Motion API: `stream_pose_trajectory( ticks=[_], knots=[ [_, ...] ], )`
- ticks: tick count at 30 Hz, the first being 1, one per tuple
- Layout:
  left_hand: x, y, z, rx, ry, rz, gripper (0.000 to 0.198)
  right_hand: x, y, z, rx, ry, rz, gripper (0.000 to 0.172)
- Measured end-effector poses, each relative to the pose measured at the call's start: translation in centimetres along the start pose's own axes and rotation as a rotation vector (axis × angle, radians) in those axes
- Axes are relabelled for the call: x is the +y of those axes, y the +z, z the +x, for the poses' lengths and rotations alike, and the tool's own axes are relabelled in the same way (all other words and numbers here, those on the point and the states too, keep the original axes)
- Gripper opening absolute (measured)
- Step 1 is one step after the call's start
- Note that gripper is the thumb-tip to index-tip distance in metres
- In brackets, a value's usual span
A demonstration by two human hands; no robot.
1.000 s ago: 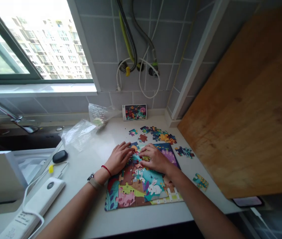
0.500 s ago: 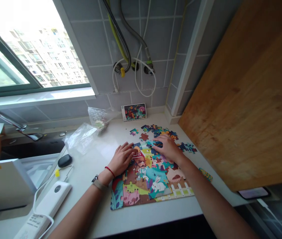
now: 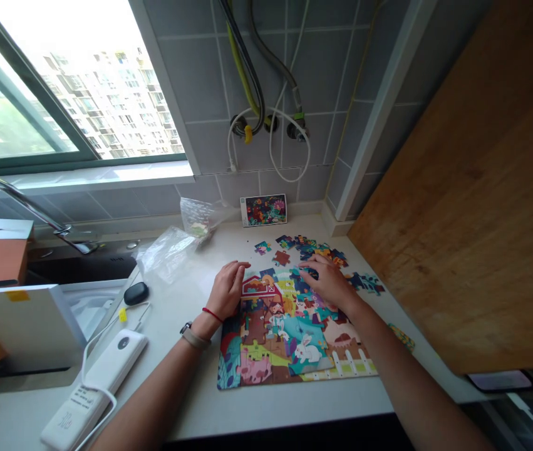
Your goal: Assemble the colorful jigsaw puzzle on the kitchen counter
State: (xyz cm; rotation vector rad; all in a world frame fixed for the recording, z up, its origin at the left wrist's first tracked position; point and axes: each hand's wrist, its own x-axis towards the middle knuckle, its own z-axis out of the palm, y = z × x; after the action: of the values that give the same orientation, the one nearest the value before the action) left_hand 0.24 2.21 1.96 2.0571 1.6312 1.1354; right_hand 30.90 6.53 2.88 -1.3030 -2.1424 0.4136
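A colourful jigsaw puzzle [image 3: 289, 338], mostly joined, lies flat on the white counter [image 3: 186, 313]. My left hand [image 3: 227, 289] rests at the puzzle's upper left edge, fingers spread and pressing on it beside a red barn picture. My right hand [image 3: 328, 283] lies on the puzzle's upper right part, fingertips on a dark blue piece [image 3: 307, 272] at the top edge; whether it grips that piece I cannot tell. Several loose pieces [image 3: 310, 247] lie just beyond the puzzle.
A reference picture card [image 3: 263, 210] leans on the tiled wall. Plastic bags [image 3: 167, 254] lie at the left, with a white power bank [image 3: 92, 388], a black case [image 3: 136, 292] and a sink beyond. A big wooden board [image 3: 473, 207] stands at the right. More pieces [image 3: 366, 283] lie near it.
My right hand moved from the puzzle's middle up to its top right edge. My left hand slid a little left, uncovering the red barn. The camera shifted slightly.
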Motion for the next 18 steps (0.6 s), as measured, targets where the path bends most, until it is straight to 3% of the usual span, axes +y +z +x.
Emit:
stream_pose_trajectory(
  ticks=[9,18],
  knots=[
    [1.0,-0.2,-0.1,0.014,-0.027,-0.067,0.05,0.6,0.7,0.1,0.061,0.022,0.023,0.026],
    [0.3,0.1,0.0,0.042,-0.065,-0.174,0.045,1.1,1.1,0.0,0.11,0.031,-0.026,0.032]
  ],
)
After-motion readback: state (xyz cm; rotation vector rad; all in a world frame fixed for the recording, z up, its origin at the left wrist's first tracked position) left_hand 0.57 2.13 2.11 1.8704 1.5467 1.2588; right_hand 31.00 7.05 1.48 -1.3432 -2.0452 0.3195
